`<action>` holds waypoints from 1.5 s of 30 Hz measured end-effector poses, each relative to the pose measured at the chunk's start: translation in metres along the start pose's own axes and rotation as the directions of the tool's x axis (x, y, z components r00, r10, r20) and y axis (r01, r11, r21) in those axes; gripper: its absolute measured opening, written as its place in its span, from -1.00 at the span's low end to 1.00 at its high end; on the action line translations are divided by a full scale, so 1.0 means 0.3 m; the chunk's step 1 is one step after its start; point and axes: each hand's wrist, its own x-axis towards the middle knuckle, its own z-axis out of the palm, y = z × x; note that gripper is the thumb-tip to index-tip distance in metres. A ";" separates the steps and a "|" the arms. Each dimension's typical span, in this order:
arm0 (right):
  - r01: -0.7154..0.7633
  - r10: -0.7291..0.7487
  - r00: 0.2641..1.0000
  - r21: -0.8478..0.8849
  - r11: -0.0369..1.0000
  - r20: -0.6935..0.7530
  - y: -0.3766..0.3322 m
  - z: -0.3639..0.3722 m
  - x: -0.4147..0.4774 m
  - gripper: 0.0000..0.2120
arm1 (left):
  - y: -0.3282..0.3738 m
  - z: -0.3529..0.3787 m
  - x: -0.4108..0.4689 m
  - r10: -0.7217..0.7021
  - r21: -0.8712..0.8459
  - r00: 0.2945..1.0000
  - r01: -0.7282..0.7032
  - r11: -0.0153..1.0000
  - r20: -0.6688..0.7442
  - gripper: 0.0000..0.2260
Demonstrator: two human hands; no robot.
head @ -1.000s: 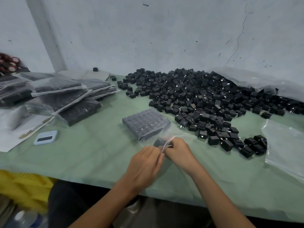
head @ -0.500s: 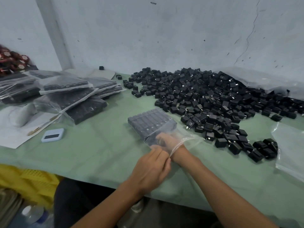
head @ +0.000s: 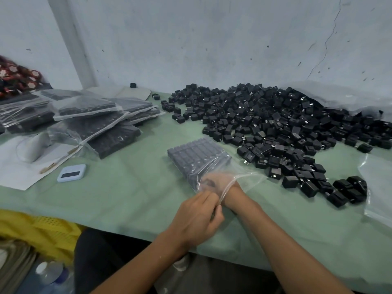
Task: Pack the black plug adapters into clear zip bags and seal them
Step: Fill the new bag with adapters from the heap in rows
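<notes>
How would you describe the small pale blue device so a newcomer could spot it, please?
Start at the green table; look at its left side, beside the white paper sheet. The small pale blue rectangular device lies flat there, the only blue thing, apart from the filled clear zip bags.

1. The right hand, which a second ago pinched the mouth of the clear zip bag from outside, went into the bag up to the wrist.
2. The bag's mouth spread open around that wrist.
3. The left hand kept its grip on the mouth's near edge.
</notes>
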 end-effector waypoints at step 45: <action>0.161 -0.120 0.983 0.329 0.931 -0.140 0.008 0.043 -0.028 -0.78 | -0.232 -0.040 -0.011 -0.144 0.148 0.973 0.118 0.982 0.178 -0.50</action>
